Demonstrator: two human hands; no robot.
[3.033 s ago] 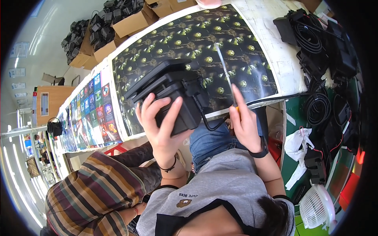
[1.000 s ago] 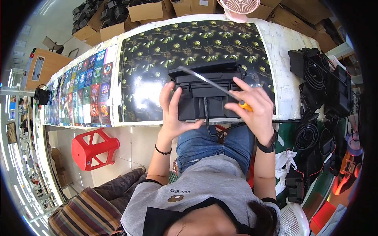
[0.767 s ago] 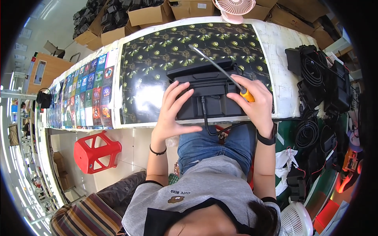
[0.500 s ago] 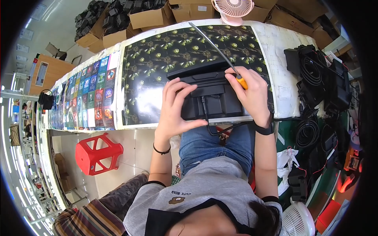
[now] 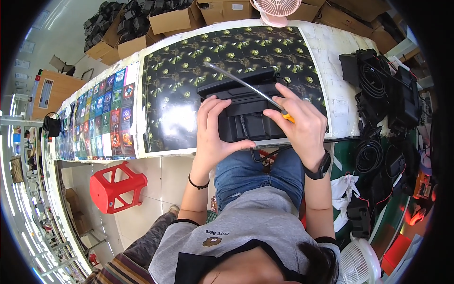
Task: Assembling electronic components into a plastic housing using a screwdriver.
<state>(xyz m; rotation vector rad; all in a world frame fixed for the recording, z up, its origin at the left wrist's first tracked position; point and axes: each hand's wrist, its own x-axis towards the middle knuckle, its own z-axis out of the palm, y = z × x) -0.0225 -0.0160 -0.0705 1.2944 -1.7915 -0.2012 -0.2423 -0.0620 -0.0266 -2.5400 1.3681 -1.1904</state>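
A black plastic device [image 5: 265,127] with a raised, flap-like far section lies near the front edge of the table. A black cable [image 5: 243,124] comes out of its middle and hangs over that edge. My left hand [image 5: 212,128] grips the device's left side, fingertips over the top and thumb along the near edge. In my right hand [image 5: 305,124] is a screwdriver [image 5: 246,85], its orange handle mostly covered by the fingers. Its long metal shaft slants across above the device, tip toward the far left, apart from the casing.
Black cables and adapters [image 5: 373,90] pile up on the right. A printed dark mat [image 5: 175,75] and a sheet of colourful cards [image 5: 111,109] cover the table. A pink fan [image 5: 276,12] and cardboard boxes [image 5: 175,21] stand beyond. A red stool [image 5: 118,187] is at lower left.
My right hand has shifted down and turned, swinging the screwdriver's shaft lower and to the left. My left hand stays on the device's left side.
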